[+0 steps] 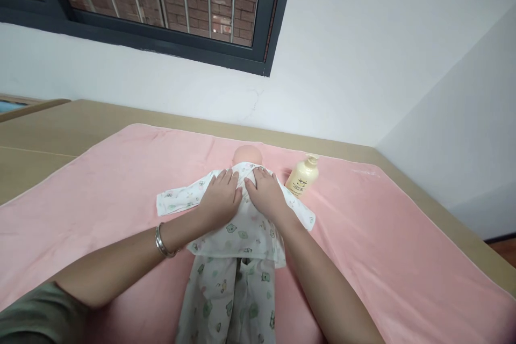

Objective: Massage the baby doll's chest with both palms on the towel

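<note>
A baby doll (pixel 248 155) lies on a pink blanket, dressed in a white patterned long-sleeved top (pixel 242 236) and matching trousers (pixel 252 301). Only the crown of its head shows above the collar. My left hand (pixel 221 196) rests flat on the left side of the doll's chest, fingers stretched toward the collar. On the other side of the chest lies my right hand (pixel 266 193), also flat with its fingers extended. Both thumbs point toward the middle of the top. The sleeves spread out to either side, and no doll hands show at the cuffs.
A cream pump bottle (pixel 303 176) stands on the pink blanket (pixel 363 236), just right of the doll's head and close to the sleeve. The blanket covers a wooden surface (pixel 105 113) against a white wall. A dark-framed window (pixel 161 37) is above.
</note>
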The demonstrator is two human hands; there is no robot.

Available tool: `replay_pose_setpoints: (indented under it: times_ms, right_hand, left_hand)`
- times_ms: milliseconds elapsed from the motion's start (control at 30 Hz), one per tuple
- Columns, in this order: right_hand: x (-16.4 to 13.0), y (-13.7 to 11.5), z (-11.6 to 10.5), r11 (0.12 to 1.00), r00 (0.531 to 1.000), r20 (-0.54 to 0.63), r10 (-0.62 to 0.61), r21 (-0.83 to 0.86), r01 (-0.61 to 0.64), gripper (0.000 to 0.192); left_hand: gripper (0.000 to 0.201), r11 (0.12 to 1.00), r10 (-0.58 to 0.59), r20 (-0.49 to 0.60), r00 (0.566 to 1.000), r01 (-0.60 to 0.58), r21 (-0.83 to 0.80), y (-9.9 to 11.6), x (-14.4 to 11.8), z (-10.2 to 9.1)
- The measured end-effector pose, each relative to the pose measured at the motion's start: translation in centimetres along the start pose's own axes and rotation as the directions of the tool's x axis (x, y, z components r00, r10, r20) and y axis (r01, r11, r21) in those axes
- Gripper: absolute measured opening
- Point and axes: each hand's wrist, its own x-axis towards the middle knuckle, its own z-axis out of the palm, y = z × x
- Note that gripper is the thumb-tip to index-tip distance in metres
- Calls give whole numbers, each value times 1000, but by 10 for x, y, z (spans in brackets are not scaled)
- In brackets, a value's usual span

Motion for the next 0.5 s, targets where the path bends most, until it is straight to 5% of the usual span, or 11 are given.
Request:
replay_pose_setpoints:
  times_ms: [300, 500]
  right_hand:
    - [-30, -34, 7, 955, 999, -19, -43, -294, 35, 51]
    - [-4, -8, 0, 997, 1000, -12, 26, -66, -27, 50]
  left_hand:
    - [50, 989, -35, 115, 993, 51, -137, -13, 24, -6]
    - [53, 993, 113, 11, 993, -114, 29, 4, -6, 1]
